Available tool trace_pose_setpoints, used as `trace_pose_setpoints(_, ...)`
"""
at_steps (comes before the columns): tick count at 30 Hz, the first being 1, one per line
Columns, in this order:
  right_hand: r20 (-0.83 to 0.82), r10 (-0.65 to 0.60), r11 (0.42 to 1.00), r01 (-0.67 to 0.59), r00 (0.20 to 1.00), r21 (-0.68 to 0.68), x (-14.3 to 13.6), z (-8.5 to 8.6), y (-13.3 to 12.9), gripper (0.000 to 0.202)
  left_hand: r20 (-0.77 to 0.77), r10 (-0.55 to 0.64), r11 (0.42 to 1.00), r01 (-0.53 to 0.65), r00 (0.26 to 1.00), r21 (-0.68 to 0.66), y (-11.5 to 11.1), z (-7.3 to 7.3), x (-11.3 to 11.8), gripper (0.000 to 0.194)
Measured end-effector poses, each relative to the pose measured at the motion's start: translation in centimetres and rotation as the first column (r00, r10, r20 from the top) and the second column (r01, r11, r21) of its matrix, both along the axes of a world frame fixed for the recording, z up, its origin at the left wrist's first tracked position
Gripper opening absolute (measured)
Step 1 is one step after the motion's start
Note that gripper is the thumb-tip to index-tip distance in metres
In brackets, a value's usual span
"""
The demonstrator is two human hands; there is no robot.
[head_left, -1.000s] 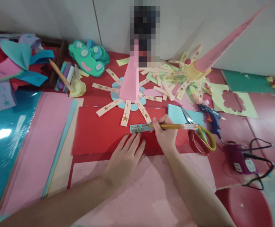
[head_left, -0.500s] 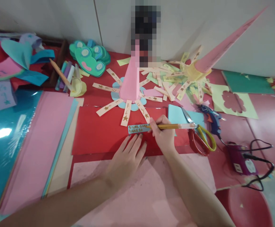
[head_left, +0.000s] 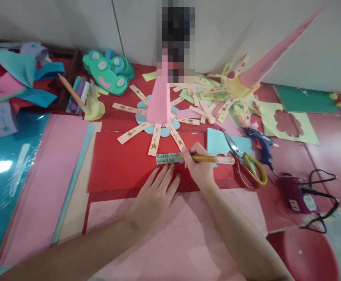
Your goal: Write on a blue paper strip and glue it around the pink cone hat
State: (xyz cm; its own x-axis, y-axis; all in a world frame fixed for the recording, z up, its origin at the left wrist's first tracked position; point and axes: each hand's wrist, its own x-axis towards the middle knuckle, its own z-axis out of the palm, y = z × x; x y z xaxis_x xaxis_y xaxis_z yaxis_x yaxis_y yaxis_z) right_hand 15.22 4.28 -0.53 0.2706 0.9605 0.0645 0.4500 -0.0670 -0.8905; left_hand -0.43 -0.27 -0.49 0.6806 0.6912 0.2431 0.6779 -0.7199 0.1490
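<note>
My right hand (head_left: 199, 166) grips a gold-coloured pen (head_left: 204, 159), its tip on a small blue paper strip (head_left: 168, 158) that carries two lines of gold writing. Flat beside the strip's lower edge lies my left hand (head_left: 158, 185), fingers spread, fingertips touching or close to the strip. Both hands rest around a red sheet (head_left: 114, 168). Just beyond the strip stands a pink paper cone (head_left: 158, 101) on a blue flower-shaped base, with cream strips bearing letters and gold stars fanned out around it.
Scissors (head_left: 243, 160) with red and yellow handles lie right, by a blue glue gun (head_left: 261, 144) and a purple power socket (head_left: 297, 195) with black cords. Green frog cutouts (head_left: 108, 72), markers (head_left: 78, 93) and coloured sheets (head_left: 44, 187) are left. A second pink cone (head_left: 278, 50) leans at the back.
The pen in my right hand has tilted slightly and its back end has swung leftward. The whole view has shifted a little; my left hand stays on the strip's edge.
</note>
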Motion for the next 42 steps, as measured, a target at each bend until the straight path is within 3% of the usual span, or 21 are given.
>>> trace_pose_setpoints(17,0.061,0.106,0.994,-0.107,0.992,0.002,0.01,0.17,0.24,0.034,-0.027,0.008,0.999,-0.007,1.0,0.035,0.26,0.11,0.03,0.035)
trace_pose_setpoints(27,0.087,0.089,0.996,-0.09,0.992,0.004,0.13,0.08,0.17,0.031,-0.005,0.005,1.0,-0.005,1.0,-0.012,0.18,-0.13,-0.03,0.036)
trace_pose_setpoints(35,0.121,0.066,0.996,-0.073,0.99,0.051,0.04,-0.09,0.2,0.032,-0.026,0.01,1.0,-0.009,1.0,0.026,0.21,-0.05,0.04,0.035)
trace_pose_setpoints(42,0.107,0.045,0.999,-0.046,0.993,0.013,0.03,-0.02,0.11,0.032,-0.036,0.007,1.0,-0.006,0.999,0.03,0.28,0.09,0.01,0.036)
